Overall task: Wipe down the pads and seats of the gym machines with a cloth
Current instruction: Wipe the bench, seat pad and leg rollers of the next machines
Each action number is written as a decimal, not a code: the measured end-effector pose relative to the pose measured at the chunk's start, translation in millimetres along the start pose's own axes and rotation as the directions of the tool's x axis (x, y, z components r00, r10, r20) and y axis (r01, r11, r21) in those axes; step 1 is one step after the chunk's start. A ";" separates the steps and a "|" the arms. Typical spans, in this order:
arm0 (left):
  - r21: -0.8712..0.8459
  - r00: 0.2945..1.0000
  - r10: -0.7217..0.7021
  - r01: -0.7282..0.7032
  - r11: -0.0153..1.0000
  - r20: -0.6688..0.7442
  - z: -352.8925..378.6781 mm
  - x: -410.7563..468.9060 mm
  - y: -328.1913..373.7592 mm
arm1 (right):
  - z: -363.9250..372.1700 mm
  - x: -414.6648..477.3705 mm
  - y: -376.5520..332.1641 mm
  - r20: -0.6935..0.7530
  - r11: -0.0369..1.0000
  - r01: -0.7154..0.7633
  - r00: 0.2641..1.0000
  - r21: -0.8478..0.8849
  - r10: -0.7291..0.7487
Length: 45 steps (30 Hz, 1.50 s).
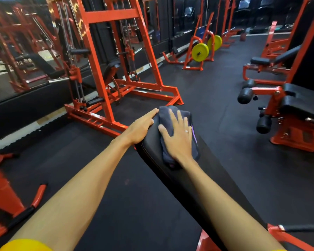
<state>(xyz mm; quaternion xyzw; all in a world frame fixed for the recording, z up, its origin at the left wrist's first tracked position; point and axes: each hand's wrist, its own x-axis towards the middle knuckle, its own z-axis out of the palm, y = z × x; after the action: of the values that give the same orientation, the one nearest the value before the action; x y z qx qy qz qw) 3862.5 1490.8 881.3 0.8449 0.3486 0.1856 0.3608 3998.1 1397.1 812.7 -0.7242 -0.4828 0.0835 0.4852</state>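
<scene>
A long black bench pad (152, 147) runs from the lower right up to the middle of the view. A dark blue-grey cloth (168, 115) lies folded over its far end. My right hand (178, 138) presses flat on the cloth with fingers spread and straight; a ring shows on one finger. My left hand (141, 127) rests on the pad's left edge beside the cloth, fingers extended along the rim.
An orange cable machine frame (116, 73) stands ahead on the left, in front of a mirror wall. An orange bench with black pads and rollers (288, 107) is at the right. Yellow weight plates (199, 52) sit on a rack further back. Black rubber floor lies between them.
</scene>
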 end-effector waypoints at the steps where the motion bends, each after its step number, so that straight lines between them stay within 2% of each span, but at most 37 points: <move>1: -0.006 1.000 0.012 -0.011 1.000 0.018 0.0 0.3 -0.6 | -4.5 -6.5 13.0 0.015 1.000 0.004 1.000 -0.012 -0.003; 4: -0.012 0.997 0.042 -0.041 0.999 0.062 -3.9 -1.3 -1.9 | -17.1 9.3 44.9 0.028 0.987 -0.155 0.987 -0.034 0.156; 7: -0.008 0.992 0.083 -0.083 0.997 0.097 -7.2 -0.6 -3.5 | -25.0 42.7 32.7 0.007 0.944 -0.324 0.946 0.055 0.325; 9: -0.018 0.987 0.124 -0.123 0.992 0.098 -7.9 0.4 -5.5 | -18.1 44.9 4.7 -0.033 0.951 -0.298 0.953 0.077 0.302; 12: -0.065 0.968 0.225 -0.219 0.973 0.107 -7.7 5.6 -7.4 | -2.9 13.3 -33.2 -0.062 0.987 -0.146 0.987 0.069 0.150; 14: -0.116 0.965 0.244 -0.232 0.966 0.101 -3.6 8.5 -10.2 | 1.0 -21.4 -30.9 -0.030 0.998 -0.056 0.998 -0.019 0.055; 15: -0.120 0.970 0.225 -0.213 0.970 0.093 -2.5 9.8 -12.8 | 1.7 -38.1 -16.2 -0.007 0.997 -0.055 0.998 -0.048 0.055; 18: -0.071 0.970 0.227 -0.222 0.973 0.084 -1.9 16.2 -18.3 | -4.5 -62.5 17.8 -0.095 0.973 -0.215 0.974 -0.087 0.207; 19: -0.065 0.967 0.238 -0.232 0.970 0.089 -2.5 16.9 -20.9 | -5.3 -62.3 20.0 -0.132 0.945 -0.315 0.944 -0.086 0.303; 21: -0.074 0.966 0.243 -0.236 0.969 0.089 -2.9 17.7 -20.8 | -5.7 -46.0 15.5 -0.146 0.858 -0.513 0.848 0.020 0.510; 22: -0.078 0.965 0.246 -0.239 0.968 0.091 -3.2 17.1 -22.0 | -4.6 -40.5 5.0 -0.142 0.818 -0.569 0.806 0.078 0.574; 23: -0.078 0.963 0.252 -0.246 0.966 0.092 -3.0 17.0 -23.1 | -1.7 -35.0 -11.0 -0.145 0.812 -0.571 0.799 0.123 0.584; 26: -0.073 0.963 0.257 -0.251 0.965 0.081 -2.9 17.7 -23.2 | 21.3 -36.4 -57.9 -0.242 0.916 -0.391 0.883 0.092 0.402; 28: -0.063 0.962 0.263 -0.259 0.964 0.077 -3.5 16.2 -24.5 | 39.5 -57.1 -71.8 -0.373 0.945 -0.315 0.869 0.090 0.325; 29: -0.055 0.960 0.270 -0.266 0.962 0.070 -2.7 13.7 -25.3 | 47.5 -71.0 -70.5 -0.453 0.957 -0.281 0.846 0.071 0.281; 31: -0.046 0.956 0.286 -0.284 0.958 0.060 -2.2 6.6 -26.5 | 53.8 -95.1 -49.2 -0.579 0.951 -0.307 0.782 -0.039 0.229; 33: -0.049 0.953 0.301 -0.299 0.953 0.043 -2.3 0.0 -28.2 | 52.0 -111.9 -27.4 -0.618 0.912 -0.408 0.725 -0.030 0.305; 36: -0.059 0.948 0.317 -0.315 0.947 0.010 -1.3 -4.2 -29.0 | 57.9 -104.5 -40.0 -0.702 0.846 -0.523 0.562 0.107 0.436; 38: -0.060 0.950 0.312 -0.311 0.949 0.008 -1.5 -6.6 -28.3 | 70.3 -85.4 -68.6 -0.773 0.869 -0.474 0.496 0.141 0.395; 41: -0.066 0.947 0.320 -0.319 0.946 0.012 -3.5 -6.7 -28.7 | 89.0 -60.9 -103.4 -0.873 0.950 -0.303 0.438 0.081 0.214; 42: -0.068 0.945 0.326 -0.325 0.943 0.011 -3.2 -6.0 -30.2 | 90.9 -61.0 -104.3 -0.875 0.959 -0.280 0.451 0.047 0.175; 45: -0.060 0.951 0.309 -0.308 0.950 0.012 -0.5 -3.8 -31.8 | 86.0 -88.7 -72.8 -0.823 0.962 -0.248 0.566 -0.114 0.049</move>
<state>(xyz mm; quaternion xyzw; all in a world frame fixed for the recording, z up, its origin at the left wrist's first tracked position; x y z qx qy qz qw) 3845.2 1504.0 857.9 0.8802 0.2032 0.2407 0.3551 3856.2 1386.0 794.5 -0.7679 -0.1497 -0.2697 0.5614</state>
